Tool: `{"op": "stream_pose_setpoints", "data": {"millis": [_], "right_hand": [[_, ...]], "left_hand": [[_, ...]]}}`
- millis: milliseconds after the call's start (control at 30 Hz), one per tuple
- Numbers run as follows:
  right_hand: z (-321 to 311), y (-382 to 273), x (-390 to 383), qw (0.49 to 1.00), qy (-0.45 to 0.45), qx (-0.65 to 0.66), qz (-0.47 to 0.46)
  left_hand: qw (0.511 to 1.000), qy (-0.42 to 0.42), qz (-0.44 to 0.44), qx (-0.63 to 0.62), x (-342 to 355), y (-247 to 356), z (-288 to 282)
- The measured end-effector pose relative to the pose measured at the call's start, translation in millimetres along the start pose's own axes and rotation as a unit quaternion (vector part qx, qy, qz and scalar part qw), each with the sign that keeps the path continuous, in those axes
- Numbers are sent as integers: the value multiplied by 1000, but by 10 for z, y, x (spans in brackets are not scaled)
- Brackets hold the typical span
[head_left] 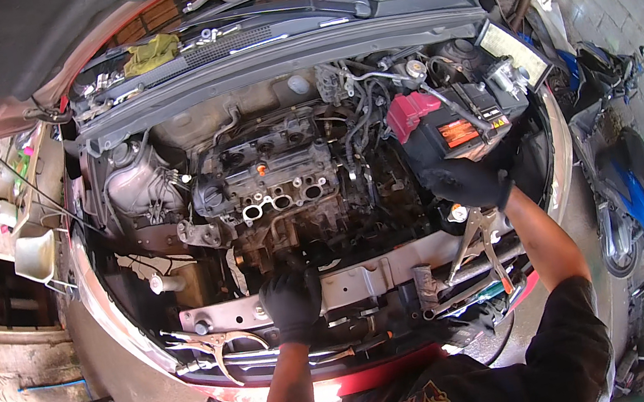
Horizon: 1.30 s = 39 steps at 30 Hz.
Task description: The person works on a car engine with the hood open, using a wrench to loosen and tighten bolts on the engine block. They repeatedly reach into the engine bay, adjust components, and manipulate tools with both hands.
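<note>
Black-gloved right hand (469, 182) lay spread on the battery (459, 125), which sat just beyond its fingertips. Left hand (292, 303) seemed curled, perhaps gripping the front crossmember (362, 280).

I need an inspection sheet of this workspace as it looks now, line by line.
Surface: open engine bay of a red car.
Job's things: black battery with red terminal cover, right of the engine.
Clutter: locking pliers and metal parts on the front crossmember; yellow rag by the windscreen.
Grips: left hand, gloved, low in the bay front; right hand, gloved, at the battery's lower edge.
Cables: hoses and wires behind the engine.
Surroundings: blue motorcycle at right.
</note>
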State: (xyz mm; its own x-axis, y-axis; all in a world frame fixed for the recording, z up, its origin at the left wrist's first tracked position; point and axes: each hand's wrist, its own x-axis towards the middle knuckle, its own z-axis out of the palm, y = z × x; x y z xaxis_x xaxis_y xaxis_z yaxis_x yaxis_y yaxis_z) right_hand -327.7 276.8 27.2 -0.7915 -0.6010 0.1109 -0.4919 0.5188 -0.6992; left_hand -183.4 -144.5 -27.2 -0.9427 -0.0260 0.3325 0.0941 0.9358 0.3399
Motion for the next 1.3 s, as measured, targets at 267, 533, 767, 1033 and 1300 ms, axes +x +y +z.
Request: {"op": "stream_pose_setpoints", "data": {"millis": [267,533,767,1033,1300], "right_hand": [[1042,282,1191,995,37,-47,79],[2003,1017,2065,947,32,-134,289],[1931,844,2204,957,-12,-139,253],[1657,630,2108,961,-25,-221,167],[889,627,2103,961,-27,-226,160]], "left_hand": [[1000,-8,-11,-4,-3,5,18],[1000,7,6,3,65,90,-13],[999,22,0,32,41,-30,-103],[1000,10,-4,2,17,76,-115],[1000,-12,-22,-4,73,129,-100]]}}
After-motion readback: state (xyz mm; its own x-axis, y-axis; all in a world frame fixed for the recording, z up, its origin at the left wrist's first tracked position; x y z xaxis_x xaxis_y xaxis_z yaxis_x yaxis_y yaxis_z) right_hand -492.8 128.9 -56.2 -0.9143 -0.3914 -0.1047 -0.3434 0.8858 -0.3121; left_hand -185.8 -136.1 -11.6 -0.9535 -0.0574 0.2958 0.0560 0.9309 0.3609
